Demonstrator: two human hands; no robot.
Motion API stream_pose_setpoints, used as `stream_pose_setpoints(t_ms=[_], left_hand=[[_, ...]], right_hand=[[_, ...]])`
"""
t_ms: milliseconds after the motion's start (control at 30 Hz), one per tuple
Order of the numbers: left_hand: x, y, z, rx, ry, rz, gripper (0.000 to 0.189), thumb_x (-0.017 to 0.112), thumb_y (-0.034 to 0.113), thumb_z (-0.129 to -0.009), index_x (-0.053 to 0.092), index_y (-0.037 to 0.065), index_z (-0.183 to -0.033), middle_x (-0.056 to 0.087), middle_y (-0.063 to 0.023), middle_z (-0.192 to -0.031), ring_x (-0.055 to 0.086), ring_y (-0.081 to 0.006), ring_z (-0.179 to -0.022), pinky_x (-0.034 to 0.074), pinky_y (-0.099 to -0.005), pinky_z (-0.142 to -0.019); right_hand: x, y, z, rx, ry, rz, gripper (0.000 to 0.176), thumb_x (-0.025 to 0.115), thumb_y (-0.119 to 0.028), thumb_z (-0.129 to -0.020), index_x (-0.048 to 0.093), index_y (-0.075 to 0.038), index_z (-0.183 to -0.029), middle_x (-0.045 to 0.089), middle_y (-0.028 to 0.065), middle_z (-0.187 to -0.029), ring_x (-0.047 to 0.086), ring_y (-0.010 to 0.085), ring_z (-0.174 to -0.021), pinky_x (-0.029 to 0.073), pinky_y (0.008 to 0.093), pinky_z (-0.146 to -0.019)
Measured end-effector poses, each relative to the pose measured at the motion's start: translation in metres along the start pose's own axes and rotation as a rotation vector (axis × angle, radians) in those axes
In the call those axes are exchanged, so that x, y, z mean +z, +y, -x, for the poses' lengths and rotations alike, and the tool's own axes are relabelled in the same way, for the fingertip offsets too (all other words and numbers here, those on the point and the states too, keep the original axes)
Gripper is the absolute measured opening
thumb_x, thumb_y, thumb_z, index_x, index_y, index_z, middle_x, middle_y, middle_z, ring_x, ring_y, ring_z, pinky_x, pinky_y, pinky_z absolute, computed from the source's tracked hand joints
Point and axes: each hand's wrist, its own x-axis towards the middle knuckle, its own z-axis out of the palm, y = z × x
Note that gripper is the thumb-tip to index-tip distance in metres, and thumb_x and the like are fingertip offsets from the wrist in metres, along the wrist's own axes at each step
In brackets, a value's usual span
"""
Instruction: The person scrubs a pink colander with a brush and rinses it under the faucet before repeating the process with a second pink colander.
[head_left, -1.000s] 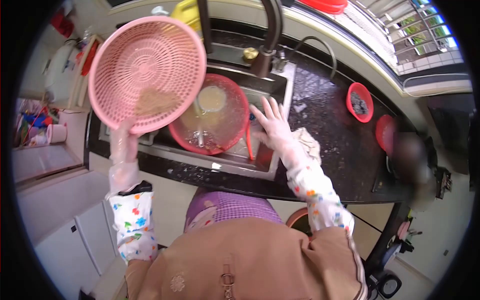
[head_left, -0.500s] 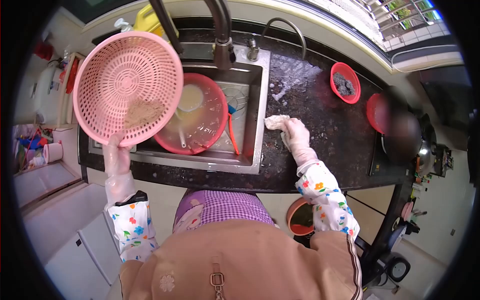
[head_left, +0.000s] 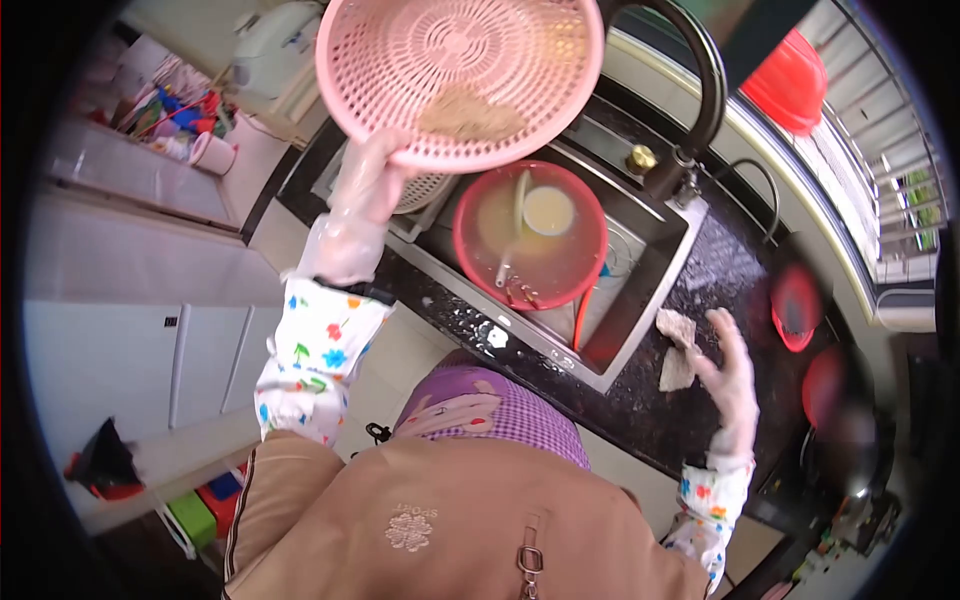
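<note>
The dark stone counter [head_left: 640, 400] is running around the steel sink [head_left: 520, 340], which is sitting set into it. Up over the sink's left end, the pink colander [head_left: 440, 50] is hanging in the air, tilted so that its open side is facing the camera. A brownish clump [head_left: 470, 115] is lying against its lower inside wall. Inside the sink, a red basin [head_left: 458, 235] is taking up most of the left half and is holding cloudy water, with a pale ladle [head_left: 550, 210] lying in it. An orange strip [head_left: 585, 310] is curving down the sink just right of the basin. The dark faucet [head_left: 700, 90] is arching up behind the sink's far right corner.

On the counter just right of the sink, a crumpled pale cloth [head_left: 678, 350] is lying near the sink's edge. Further right of the sink, two small red bowls [head_left: 797, 308] are sitting on the counter, one nearer than the other.

The left hand [head_left: 365, 185], in a clear glove, is gripping the colander by its lower rim, fingers curled closed around the edge. The right hand [head_left: 730, 375], also gloved, is hovering over the counter right of the sink, its fingers spread and holding nothing. It is just beside the cloth, and whether the fingertips are touching it cannot be told.
</note>
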Motion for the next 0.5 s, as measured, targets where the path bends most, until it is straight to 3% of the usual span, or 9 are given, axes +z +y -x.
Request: stream_pose_setpoints(t_ms=[33, 67, 133, 233, 300, 367, 400, 433, 500], left_hand=[[0.012, 0.009, -0.006, 0.038, -0.029, 0.024, 0.023, 0.055, 0.005, -0.086, 0.054, -0.008, -0.105, 0.058, -0.0119, -0.097, 0.060, -0.0213, -0.089, 0.054, -0.0342, -0.075], [0.010, 0.018, -0.019, 0.066, -0.044, -0.023, 0.039, 0.049, 0.000, -0.082, 0.041, -0.014, -0.118, 0.055, -0.0208, -0.114, 0.061, -0.0315, -0.101, 0.056, -0.0421, -0.085], [0.017, 0.031, -0.051, 0.076, -0.100, 0.030, 0.035, 0.049, 0.001, -0.083, 0.043, -0.014, -0.114, 0.055, -0.0222, -0.111, 0.061, -0.0336, -0.100, 0.056, -0.0469, -0.084], [0.036, 0.046, -0.081, 0.159, -0.122, 0.130, 0.033, 0.047, 0.000, -0.083, 0.043, -0.016, -0.112, 0.054, -0.0243, -0.114, 0.061, -0.0362, -0.100, 0.056, -0.0503, -0.084], [0.059, 0.060, -0.090, 0.143, -0.124, 0.229, 0.039, 0.052, 0.005, -0.079, 0.046, -0.010, -0.116, 0.057, -0.0256, -0.116, 0.060, -0.0401, -0.103, 0.053, -0.0497, -0.088], [0.060, 0.064, -0.131, 0.159, -0.185, 0.254, 0.037, 0.049, 0.004, -0.081, 0.042, -0.010, -0.115, 0.053, -0.0254, -0.120, 0.057, -0.0413, -0.107, 0.052, -0.0519, -0.090], [0.059, 0.071, -0.147, 0.160, -0.237, 0.264, 0.034, 0.045, 0.002, -0.083, 0.039, -0.010, -0.115, 0.048, -0.0252, -0.124, 0.054, -0.0424, -0.111, 0.051, -0.0540, -0.091], [0.061, 0.077, -0.162, 0.253, -0.264, 0.210, 0.038, 0.046, 0.003, -0.083, 0.038, -0.009, -0.118, 0.049, -0.0255, -0.123, 0.055, -0.0426, -0.109, 0.052, -0.0542, -0.089], [0.056, 0.088, -0.173, 0.346, -0.244, 0.131, 0.041, 0.047, 0.003, -0.083, 0.036, -0.009, -0.121, 0.049, -0.0257, -0.122, 0.056, -0.0428, -0.106, 0.052, -0.0543, -0.087]], right_hand=[[-0.023, -0.041, -0.005, 0.099, 0.054, -0.168, 0.061, 0.071, 0.003, -0.073, 0.052, -0.004, -0.130, 0.055, 0.0133, -0.132, 0.050, 0.0233, -0.124, 0.037, 0.0329, -0.104], [-0.042, -0.082, -0.005, 0.141, 0.132, -0.313, 0.054, 0.067, 0.004, -0.075, 0.055, -0.001, -0.127, 0.058, 0.0117, -0.127, 0.053, 0.0202, -0.120, 0.038, 0.0314, -0.102], [-0.066, -0.149, -0.012, -0.011, 0.280, -0.415, 0.041, 0.061, -0.009, -0.086, 0.056, 0.003, -0.124, 0.060, 0.0152, -0.124, 0.058, 0.0213, -0.113, 0.043, 0.0316, -0.097], [-0.054, -0.156, -0.019, -0.335, 0.282, -0.793, 0.044, 0.057, -0.035, -0.091, 0.058, 0.002, -0.114, 0.064, 0.0193, -0.111, 0.064, 0.0219, -0.093, 0.050, 0.0317, -0.080], [0.014, -0.123, -0.038, -0.201, 0.046, -1.219, 0.032, 0.048, -0.033, -0.095, 0.058, -0.007, -0.112, 0.064, 0.0146, -0.107, 0.063, 0.0218, -0.094, 0.051, 0.0335, -0.074], [0.102, -0.076, -0.075, -0.229, -0.100, -0.215, 0.027, 0.049, -0.029, -0.094, 0.061, -0.013, -0.113, 0.064, 0.0138, -0.108, 0.063, 0.0266, -0.097, 0.052, 0.0370, -0.077], [0.141, -0.029, -0.099, -0.477, -0.228, 0.707, 0.033, 0.053, -0.030, -0.091, 0.061, -0.011, -0.116, 0.064, 0.0171, -0.111, 0.063, 0.0324, -0.099, 0.051, 0.0390, -0.082], [0.124, -0.095, -0.082, -0.006, -0.158, 0.129, 0.036, 0.062, -0.026, -0.086, 0.060, -0.008, -0.117, 0.067, 0.0176, -0.097, 0.064, 0.0335, -0.089, 0.052, 0.0377, -0.078], [0.111, -0.134, -0.080, -0.162, -0.016, -0.030, 0.025, 0.067, -0.016, -0.083, 0.065, -0.005, -0.106, 0.067, 0.0158, -0.091, 0.065, 0.0311, -0.082, 0.051, 0.0380, -0.073]])
